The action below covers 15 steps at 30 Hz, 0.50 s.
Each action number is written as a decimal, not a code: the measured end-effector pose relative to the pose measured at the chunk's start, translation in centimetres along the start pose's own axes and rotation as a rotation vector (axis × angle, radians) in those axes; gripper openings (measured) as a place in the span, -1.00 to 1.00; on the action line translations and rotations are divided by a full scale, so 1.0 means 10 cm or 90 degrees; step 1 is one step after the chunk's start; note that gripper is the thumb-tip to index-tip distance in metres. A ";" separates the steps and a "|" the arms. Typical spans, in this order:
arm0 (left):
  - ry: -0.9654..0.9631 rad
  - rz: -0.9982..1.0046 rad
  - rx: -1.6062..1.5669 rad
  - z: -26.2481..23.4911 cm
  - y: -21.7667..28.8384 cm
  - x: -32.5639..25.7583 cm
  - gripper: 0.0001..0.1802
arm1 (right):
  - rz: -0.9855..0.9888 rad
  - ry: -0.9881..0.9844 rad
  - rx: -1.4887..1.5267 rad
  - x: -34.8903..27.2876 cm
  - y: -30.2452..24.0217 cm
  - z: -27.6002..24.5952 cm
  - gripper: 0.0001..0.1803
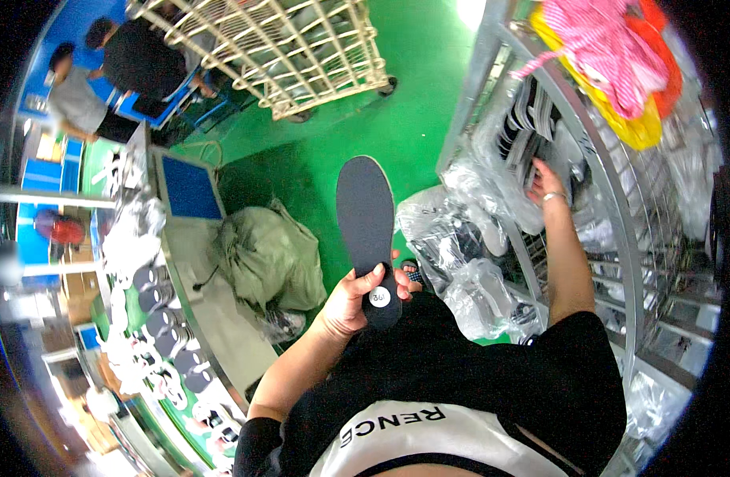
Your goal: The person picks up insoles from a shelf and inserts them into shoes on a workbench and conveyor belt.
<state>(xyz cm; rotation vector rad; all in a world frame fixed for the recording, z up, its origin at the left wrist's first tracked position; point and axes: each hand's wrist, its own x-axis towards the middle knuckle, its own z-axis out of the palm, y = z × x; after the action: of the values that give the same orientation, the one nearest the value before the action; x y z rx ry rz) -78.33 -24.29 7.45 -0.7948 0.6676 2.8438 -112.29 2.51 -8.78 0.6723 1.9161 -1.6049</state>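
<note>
Dark grey insole (366, 226) — gripped at the heel by left hand (350, 300), toe up.
Right hand (544, 184) reaching into bagged insoles (524, 119) on metal rack (611, 207) — grip impossible to tell.

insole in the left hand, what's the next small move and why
Probably draw the right hand back out of the rack with a matching piece. The left hand grips the dark grey insole by its heel, held upright, while the right reaches among the bagged insoles on the metal rack.
</note>
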 end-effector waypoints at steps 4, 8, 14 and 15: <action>-0.033 0.040 -0.004 -0.16 0.07 -0.21 -0.59 | 0.055 -0.022 0.246 -0.11 -0.01 -0.18 -0.45; -0.004 0.087 -0.034 -0.45 0.04 -0.56 -0.60 | 0.002 -0.051 0.464 -0.85 0.07 0.09 -0.64; -0.023 0.159 -0.066 -1.06 -0.12 -1.10 -0.60 | -0.006 -0.183 0.514 -1.60 0.84 0.57 -0.72; -0.012 0.179 -0.112 -1.23 -0.17 -1.27 -0.60 | 0.043 -0.218 0.474 -1.86 0.99 0.88 -0.74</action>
<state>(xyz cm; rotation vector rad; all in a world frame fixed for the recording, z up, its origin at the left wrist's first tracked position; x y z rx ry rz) -61.32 -28.15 3.95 -0.7488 0.5727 3.1971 -91.24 -5.14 -4.25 0.6693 1.0188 -2.2234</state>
